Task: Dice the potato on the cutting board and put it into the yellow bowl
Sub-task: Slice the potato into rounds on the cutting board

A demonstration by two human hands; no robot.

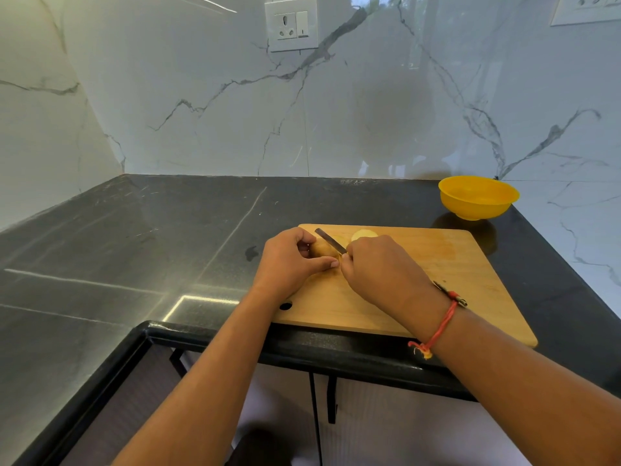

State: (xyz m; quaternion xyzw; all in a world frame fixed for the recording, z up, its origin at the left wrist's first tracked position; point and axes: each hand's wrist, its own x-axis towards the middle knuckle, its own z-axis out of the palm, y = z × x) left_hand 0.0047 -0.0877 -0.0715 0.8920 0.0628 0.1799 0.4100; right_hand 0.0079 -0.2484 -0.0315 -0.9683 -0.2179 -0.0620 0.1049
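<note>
The left hand [289,260] pinches the potato [323,249] to steady it on the board [437,264]; beside it the right hand [379,267] grips the knife [331,241], blade across the potato for slicing.

Visibility notes: the left hand [289,264] is covering most of the potato [322,250], with only 1 brown patch showing between fingers and thumb. The right hand [379,267] is hiding the handle of the knife [331,242]; only the blade is sticking out, and its contact with the potato is blocked. A pale slice [364,234] is peeking out behind the right knuckles, outline unclear. The right wrist is hiding part of the cutting board [470,264] and partly covering 1 small dark item [450,292], too small to identify. The top-right wall plate [588,8] is getting clipped by the frame edge.
</note>
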